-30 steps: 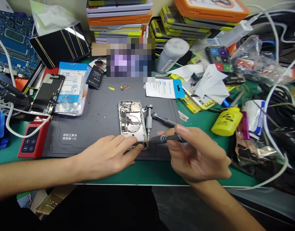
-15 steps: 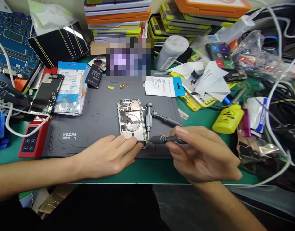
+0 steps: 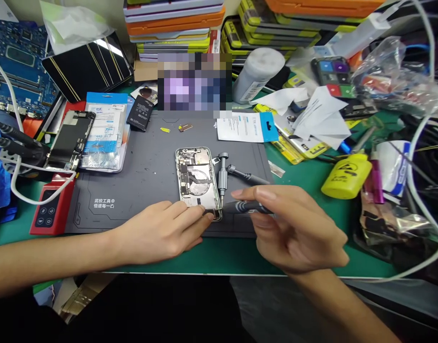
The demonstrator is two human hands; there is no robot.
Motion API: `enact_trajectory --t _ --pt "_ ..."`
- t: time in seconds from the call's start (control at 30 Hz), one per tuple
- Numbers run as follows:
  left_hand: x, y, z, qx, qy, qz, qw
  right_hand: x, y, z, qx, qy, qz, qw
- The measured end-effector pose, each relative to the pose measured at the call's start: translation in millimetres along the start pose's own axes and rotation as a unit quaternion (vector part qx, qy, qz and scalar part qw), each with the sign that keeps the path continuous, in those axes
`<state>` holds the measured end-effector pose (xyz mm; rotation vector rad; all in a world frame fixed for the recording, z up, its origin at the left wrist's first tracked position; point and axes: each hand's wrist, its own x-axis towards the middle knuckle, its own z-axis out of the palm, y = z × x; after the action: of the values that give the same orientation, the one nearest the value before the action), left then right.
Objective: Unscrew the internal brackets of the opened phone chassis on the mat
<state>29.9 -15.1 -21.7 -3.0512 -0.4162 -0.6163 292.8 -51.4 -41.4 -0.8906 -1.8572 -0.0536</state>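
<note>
An opened smartphone (image 3: 199, 178) lies on the dark mat, its inner parts and a round coil area exposed. My left hand (image 3: 165, 228) is closed at its lower end, fingers pressing on that edge and hiding part of it. In my right hand (image 3: 293, 224) is a dark screwdriver (image 3: 244, 206), held between thumb and fingers, with the index finger stretched along above it. The driver points left at the phone's bottom right corner; whether its tip touches there I cannot tell. Right beside the phone lie a grey screwdriver (image 3: 222, 178) and another dark screwdriver (image 3: 249, 176).
On the left are a detached phone screen (image 3: 70, 138), a battery (image 3: 140, 113) and a red device (image 3: 50, 205). A yellow bottle (image 3: 347, 176), papers and cables crowd the right. Stacked cases (image 3: 176, 21) and a grey canister (image 3: 258, 75) stand behind the mat (image 3: 150, 162).
My right index finger has lifted off the screwdriver and stretched forward. My left hand stays at the phone's lower end. The whole view has shifted slightly.
</note>
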Motion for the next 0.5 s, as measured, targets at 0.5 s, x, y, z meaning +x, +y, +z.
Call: enact_trajectory --t 0.5 --pt "-3.4 3.7 1.9 0.071 -0.002 0.036 0.997 -1.1 -8.4 5.3 0.098 0.051 0.14 0.984"
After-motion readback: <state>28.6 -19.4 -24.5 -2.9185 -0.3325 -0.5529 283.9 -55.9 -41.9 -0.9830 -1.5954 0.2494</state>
